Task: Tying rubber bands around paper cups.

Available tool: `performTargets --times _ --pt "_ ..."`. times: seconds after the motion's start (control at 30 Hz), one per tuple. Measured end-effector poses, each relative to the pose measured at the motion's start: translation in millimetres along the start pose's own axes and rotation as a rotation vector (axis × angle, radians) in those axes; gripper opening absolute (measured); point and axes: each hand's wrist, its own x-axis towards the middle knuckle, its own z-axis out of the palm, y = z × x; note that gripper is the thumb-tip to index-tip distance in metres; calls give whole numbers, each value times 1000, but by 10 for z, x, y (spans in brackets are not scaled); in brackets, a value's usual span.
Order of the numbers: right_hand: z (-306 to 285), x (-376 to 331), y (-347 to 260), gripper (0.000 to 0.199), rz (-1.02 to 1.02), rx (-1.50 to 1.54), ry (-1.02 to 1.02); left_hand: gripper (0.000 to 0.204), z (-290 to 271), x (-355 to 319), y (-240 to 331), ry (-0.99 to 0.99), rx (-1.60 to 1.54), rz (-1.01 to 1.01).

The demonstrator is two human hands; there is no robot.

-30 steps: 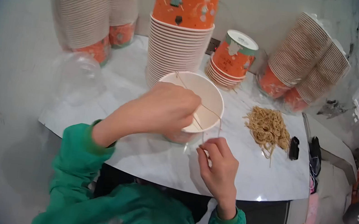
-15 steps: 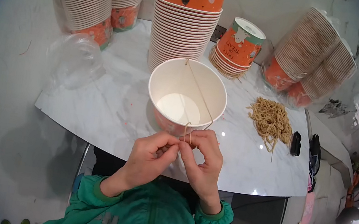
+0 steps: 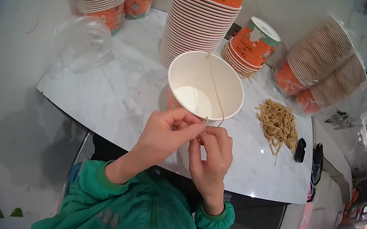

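Note:
A white-lined paper bucket [image 3: 183, 79] stands upright on the marbled table in front of me. A thin tan string [image 3: 216, 87] runs from its far rim across the mouth to the near rim. There my left hand [image 3: 169, 129] pinches the string between thumb and fingertips, right at the rim. Just below and to the right, my right hand [image 3: 212, 153] is closed with its fingertips together, touching the left fingers and gripping the lower part of the string. The fingers partly hide the string's end and the bucket's near side.
Behind the bucket rises a tall stack of nested buckets [image 3: 200, 28]. A shorter upturned stack [image 3: 253, 44] stands beside it. Wrapped stacks [image 3: 316, 56] lean at the right, others at the back left near clear plastic wrap [image 3: 85, 44]. Tan strings [image 3: 278, 123] lie heaped by a black object [image 3: 300, 150].
My left hand has moved up and right to the bucket's rim and now pinches the string there. The right hand's fingers have drawn in beneath it. The view has shifted slightly.

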Motion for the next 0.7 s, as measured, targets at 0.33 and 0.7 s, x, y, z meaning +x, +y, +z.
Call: performTargets --times 0.33,0.7 --pt "-164 78 51 23 -59 -157 -22 6 -99 86 -37 -52 -159 -97" --pt "-197 54 40 21 -6 -258 89 7 6 -46 -196 58 71 79"
